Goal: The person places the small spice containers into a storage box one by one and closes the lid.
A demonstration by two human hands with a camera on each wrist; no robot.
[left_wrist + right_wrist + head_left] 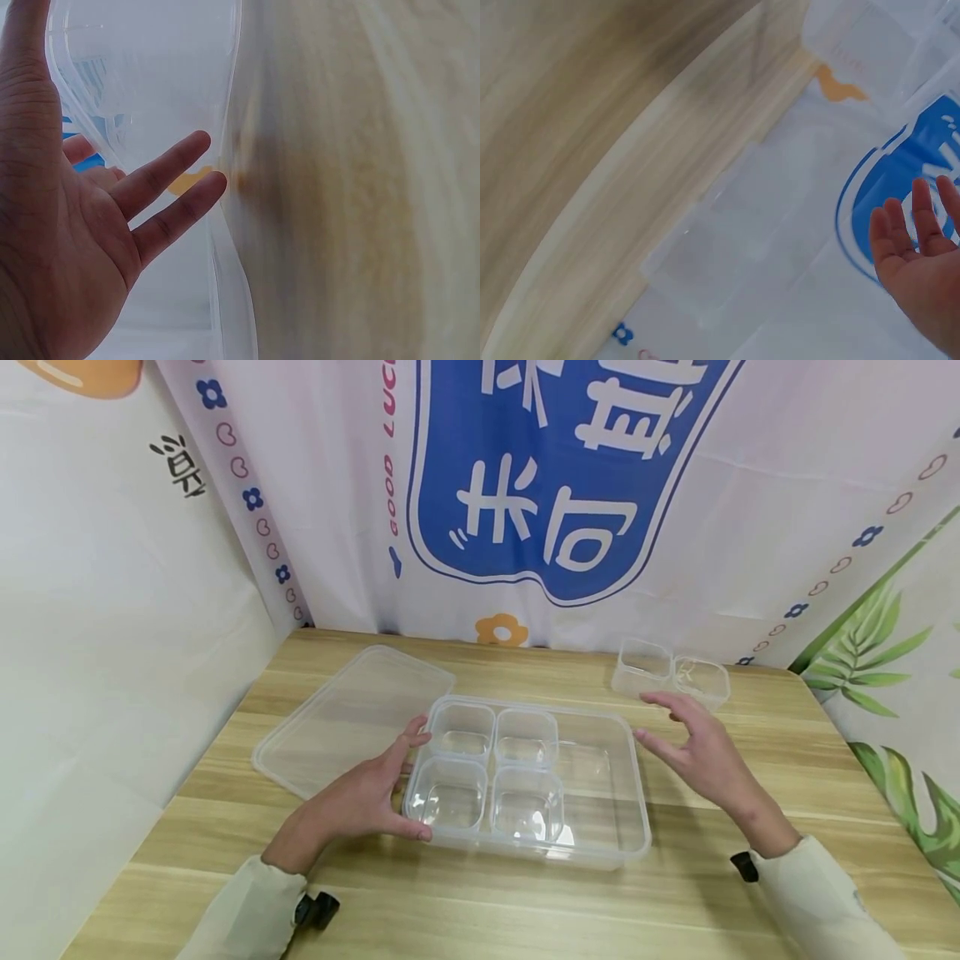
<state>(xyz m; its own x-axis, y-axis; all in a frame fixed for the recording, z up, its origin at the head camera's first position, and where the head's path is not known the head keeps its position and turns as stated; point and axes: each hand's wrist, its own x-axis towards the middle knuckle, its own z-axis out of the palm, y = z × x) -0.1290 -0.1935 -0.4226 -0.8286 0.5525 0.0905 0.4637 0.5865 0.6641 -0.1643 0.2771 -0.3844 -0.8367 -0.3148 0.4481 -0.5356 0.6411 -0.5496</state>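
Note:
A clear rectangular plastic box (592, 785) lies on the table with several small clear square containers (452, 793) in its left part. At the box's left end is my left hand (367, 793), its thumb over the front corner and its index finger at the rim farther back. The left wrist view shows other fingers (172, 176) stretched out and spread beside the box wall. My right hand (701, 747) hovers off the box's right side, holding nothing, thumb and fingers apart. Just behind it stand two more small clear containers (643, 667), side by side.
A flat translucent lid (352, 714) lies at the left of the wooden table (465, 910), beside the box. Printed cloth (337, 510) hangs along the table's back edge, with more cloth at both sides. Dark straps (318, 910) sit at both wrists.

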